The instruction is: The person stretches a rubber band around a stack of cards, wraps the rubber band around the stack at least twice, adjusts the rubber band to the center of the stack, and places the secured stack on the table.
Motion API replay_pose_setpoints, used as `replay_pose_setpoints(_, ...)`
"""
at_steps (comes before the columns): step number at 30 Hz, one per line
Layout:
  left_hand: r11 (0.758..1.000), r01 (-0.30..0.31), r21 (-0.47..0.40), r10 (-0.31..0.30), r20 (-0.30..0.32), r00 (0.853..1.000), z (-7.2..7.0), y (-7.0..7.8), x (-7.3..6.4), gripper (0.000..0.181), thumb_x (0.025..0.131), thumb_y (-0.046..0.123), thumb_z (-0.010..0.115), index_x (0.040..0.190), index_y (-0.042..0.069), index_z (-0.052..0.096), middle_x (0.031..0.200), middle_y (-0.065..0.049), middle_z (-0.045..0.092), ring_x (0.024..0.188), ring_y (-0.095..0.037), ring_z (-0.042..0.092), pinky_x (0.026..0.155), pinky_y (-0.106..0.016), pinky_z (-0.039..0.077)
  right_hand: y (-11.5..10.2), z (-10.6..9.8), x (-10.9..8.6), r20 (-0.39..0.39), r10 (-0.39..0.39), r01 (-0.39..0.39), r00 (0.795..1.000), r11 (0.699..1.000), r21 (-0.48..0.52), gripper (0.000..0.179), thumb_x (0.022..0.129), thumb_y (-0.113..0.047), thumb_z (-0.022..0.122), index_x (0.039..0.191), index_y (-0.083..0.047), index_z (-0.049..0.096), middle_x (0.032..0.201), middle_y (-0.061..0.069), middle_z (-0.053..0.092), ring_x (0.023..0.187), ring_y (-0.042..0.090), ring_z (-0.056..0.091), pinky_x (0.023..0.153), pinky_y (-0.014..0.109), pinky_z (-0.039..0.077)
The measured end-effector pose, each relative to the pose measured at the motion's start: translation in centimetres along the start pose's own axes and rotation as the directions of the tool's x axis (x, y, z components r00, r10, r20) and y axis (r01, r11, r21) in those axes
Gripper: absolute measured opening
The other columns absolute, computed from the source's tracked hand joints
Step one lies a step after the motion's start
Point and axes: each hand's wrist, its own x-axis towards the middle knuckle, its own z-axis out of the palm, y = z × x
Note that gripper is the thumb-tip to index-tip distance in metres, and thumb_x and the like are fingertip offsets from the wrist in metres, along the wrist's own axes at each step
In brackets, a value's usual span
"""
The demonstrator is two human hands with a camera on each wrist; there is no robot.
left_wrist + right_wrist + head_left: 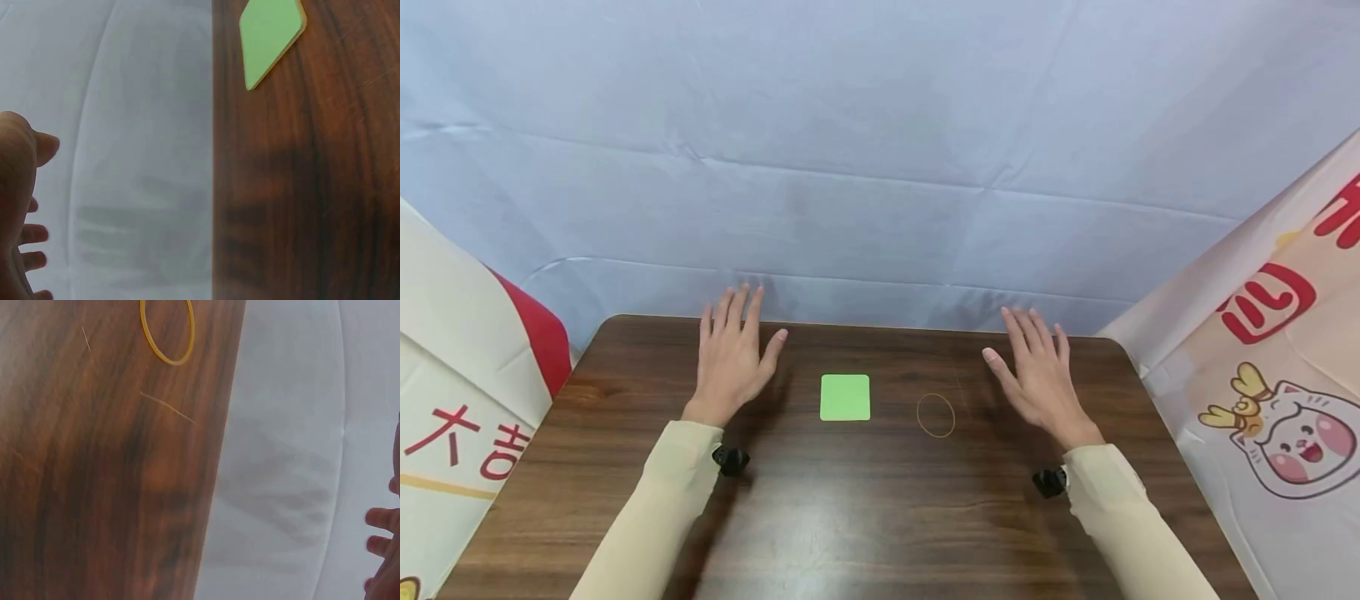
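A square, light green card with rounded corners (846, 397) lies flat near the middle of the table; the left wrist view shows its thin tan edge. To its right lies a thin yellow rubber band (918, 410), spread in an oval loop. My left hand (730, 362) is held out left of the card, fingers straight and thumb spread, holding nothing. Over on the right, my right hand (1036, 377) is likewise stretched out with nothing in it, the rubber band lying to its left. In the wrist views only parts of the left hand (15, 187) and right hand (386, 550) show.
The dark wood-grain table (850, 525) has rounded far corners. A pale bluish cloth (880, 150) hangs right behind its far edge. Printed cloths flank it, one with red characters (467, 442) at left, one with a cartoon cat (1300, 442) at right. Scratches mark the tabletop near the band.
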Motion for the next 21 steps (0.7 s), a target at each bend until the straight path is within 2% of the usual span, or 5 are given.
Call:
replay_pose_setpoints(5, 0.999, 0.005, -0.046, -0.003, 0.038, 0.999, 0.9, 0.6, -0.8, 0.066, 0.100, 0.042, 0.058, 0.148, -0.002, 0.045, 0.143, -0.025, 0.049, 0.134, -0.046, 0.042, 0.109, -0.062, 0.030, -0.8, 1.0, -0.7, 0.026, 0.018, -0.021, 0.999, 0.996, 0.087, 0.062, 0.108, -0.043, 0.047, 0.156, -0.006, 0.035, 0.147, 0.026, 0.044, 0.137, 0.046, 0.036, 0.109, 0.066, 0.021)
replay_pose_setpoints(10, 0.993, 0.044, -0.105, -0.029, 0.137, 0.990, 2.0, 1.2, -1.6, 0.065, 0.100, 0.042, 0.060, 0.148, 0.000, 0.046, 0.140, -0.026, 0.051, 0.129, -0.047, 0.046, 0.104, -0.063, 0.036, -1.6, 2.2, -1.3, 0.114, 0.076, -0.093, 0.991, 0.984, 0.152, 0.062, 0.107, -0.047, 0.047, 0.151, -0.005, 0.043, 0.137, 0.026, 0.054, 0.129, 0.045, 0.046, 0.104, 0.064, 0.031)
replay_pose_setpoints(13, 0.983, 0.078, -0.168, -0.041, 0.213, 0.976, 2.6, 1.6, -2.0, 0.066, 0.100, 0.043, 0.061, 0.149, 0.002, 0.046, 0.139, -0.025, 0.052, 0.128, -0.046, 0.047, 0.103, -0.063, 0.037, -2.0, 2.7, -1.7, 0.181, 0.110, -0.145, 0.977, 0.972, 0.188, 0.064, 0.106, -0.052, 0.046, 0.149, -0.006, 0.047, 0.138, 0.023, 0.055, 0.130, 0.043, 0.048, 0.104, 0.065, 0.033)
replay_pose_setpoints(17, 0.961, 0.138, -0.239, -0.059, 0.311, 0.949, 3.5, 2.1, -2.6, 0.068, 0.099, 0.044, 0.062, 0.151, 0.005, 0.045, 0.141, -0.024, 0.051, 0.130, -0.045, 0.047, 0.106, -0.063, 0.035, -2.5, 3.6, -2.3, 0.247, 0.140, -0.196, 0.959, 0.956, 0.219, 0.065, 0.104, -0.056, 0.047, 0.147, -0.007, 0.051, 0.140, 0.020, 0.055, 0.130, 0.042, 0.050, 0.104, 0.066, 0.037)
replay_pose_setpoints(21, 0.945, 0.181, -0.272, -0.068, 0.378, 0.923, 4.4, 2.4, -3.1, 0.069, 0.098, 0.043, 0.065, 0.151, 0.006, 0.045, 0.141, -0.023, 0.051, 0.130, -0.044, 0.047, 0.106, -0.063, 0.035, -2.9, 4.4, -2.6, 0.279, 0.144, -0.212, 0.950, 0.950, 0.231, 0.061, 0.103, -0.053, 0.052, 0.143, -0.006, 0.055, 0.131, 0.017, 0.061, 0.120, 0.038, 0.056, 0.097, 0.061, 0.044)
